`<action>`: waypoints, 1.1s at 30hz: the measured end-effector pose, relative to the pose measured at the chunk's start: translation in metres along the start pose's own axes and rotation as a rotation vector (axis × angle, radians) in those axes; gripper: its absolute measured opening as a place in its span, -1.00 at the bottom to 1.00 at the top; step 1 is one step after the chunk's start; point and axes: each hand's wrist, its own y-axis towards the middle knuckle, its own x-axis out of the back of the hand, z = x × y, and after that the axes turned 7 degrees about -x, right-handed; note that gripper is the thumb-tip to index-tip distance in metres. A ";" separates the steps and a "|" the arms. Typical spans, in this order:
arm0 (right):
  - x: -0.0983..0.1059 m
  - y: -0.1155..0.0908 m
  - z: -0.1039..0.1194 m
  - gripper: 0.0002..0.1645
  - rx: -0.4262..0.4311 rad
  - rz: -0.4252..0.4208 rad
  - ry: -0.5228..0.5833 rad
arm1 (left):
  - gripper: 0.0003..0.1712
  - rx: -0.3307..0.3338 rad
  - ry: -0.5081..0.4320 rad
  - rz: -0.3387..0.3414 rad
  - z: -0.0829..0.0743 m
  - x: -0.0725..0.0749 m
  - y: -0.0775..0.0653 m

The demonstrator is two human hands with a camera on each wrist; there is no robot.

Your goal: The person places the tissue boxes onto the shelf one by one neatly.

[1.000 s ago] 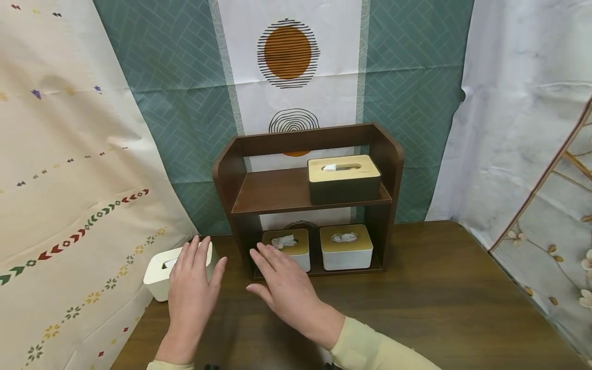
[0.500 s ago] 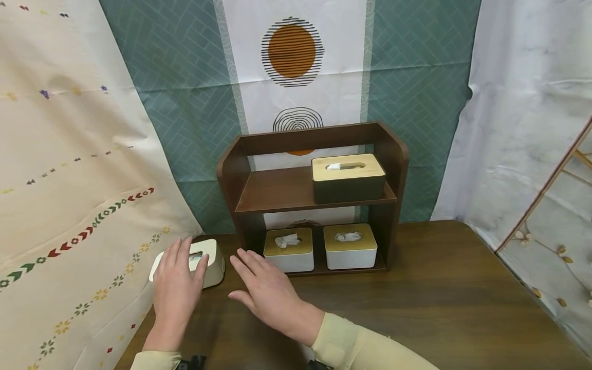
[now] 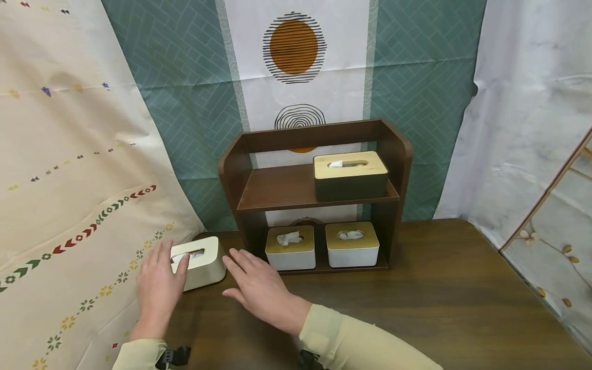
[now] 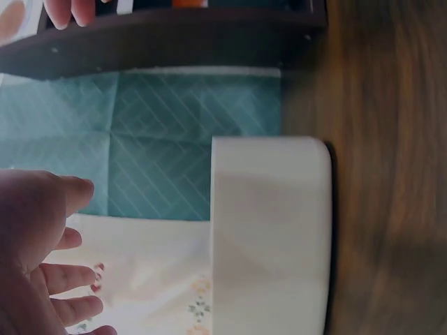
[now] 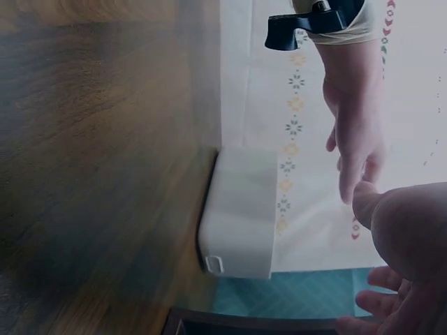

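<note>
A cream tissue box (image 3: 203,264) with a slot in its lid stands on the brown table, left of the shelf. My left hand (image 3: 159,288) is at its left side with fingers extended, overlapping the box's left end in the head view; the left wrist view shows this hand (image 4: 42,258) apart from the box wall (image 4: 272,230). Off the box's right end is my right hand (image 3: 263,290), fingers straight and held together, nothing in it. In the right wrist view the box (image 5: 241,216) sits below the level of both hands.
A dark brown two-tier shelf (image 3: 277,187) stands at the back. Its upper tier bears a black tissue box with a wooden lid (image 3: 351,180). Two white tissue boxes with gold-brown lids, one left (image 3: 290,252) and one right (image 3: 353,246), sit below. A patterned cloth (image 3: 92,231) hangs at the left.
Both hands have moved left and slightly apart from the shelf. The left hand has shifted to the cream box's left end, uncovering its slot and right side. The box now lies farther right in view.
</note>
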 end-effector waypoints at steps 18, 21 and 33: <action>-0.030 0.020 0.008 -0.13 0.011 0.105 0.006 | -0.26 0.175 0.018 0.183 0.042 -0.008 0.013; -0.033 0.023 0.010 -0.12 0.005 0.155 0.010 | -0.26 0.191 0.015 0.202 0.047 -0.008 0.014; -0.044 0.032 0.017 -0.11 0.000 0.221 0.006 | -0.20 0.275 0.012 0.273 0.068 -0.013 0.024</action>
